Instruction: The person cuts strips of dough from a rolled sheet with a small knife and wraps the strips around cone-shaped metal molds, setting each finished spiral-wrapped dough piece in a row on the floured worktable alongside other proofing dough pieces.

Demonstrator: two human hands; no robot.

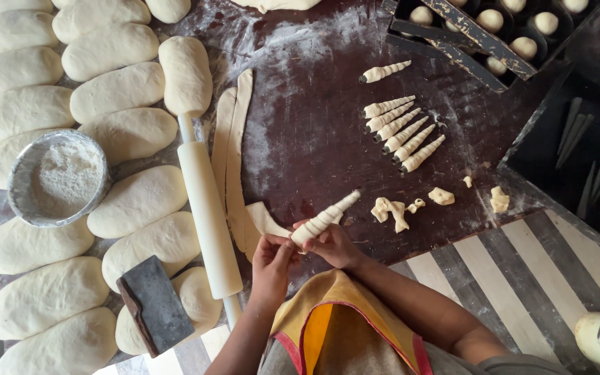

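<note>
My right hand (333, 244) grips the wide end of a cone mould wrapped in a spiral of dough (326, 217), its tip pointing up and right. My left hand (273, 258) pinches the dough strip (264, 221) that runs from the cone's base back to the long flat strips (234, 149) on the dark floured board (314, 118). Several finished wrapped cones (404, 134) lie in a row farther back, one more wrapped cone (385, 71) above them.
A white rolling pin (207, 215) lies left of the strips. Many oval dough loaves (116, 90) fill the left side, with a bowl of flour (59, 177) and a metal scraper (153, 304). Dough scraps (411, 206) lie right; black trays hold bare cone moulds (585, 153) and dough balls (508, 28).
</note>
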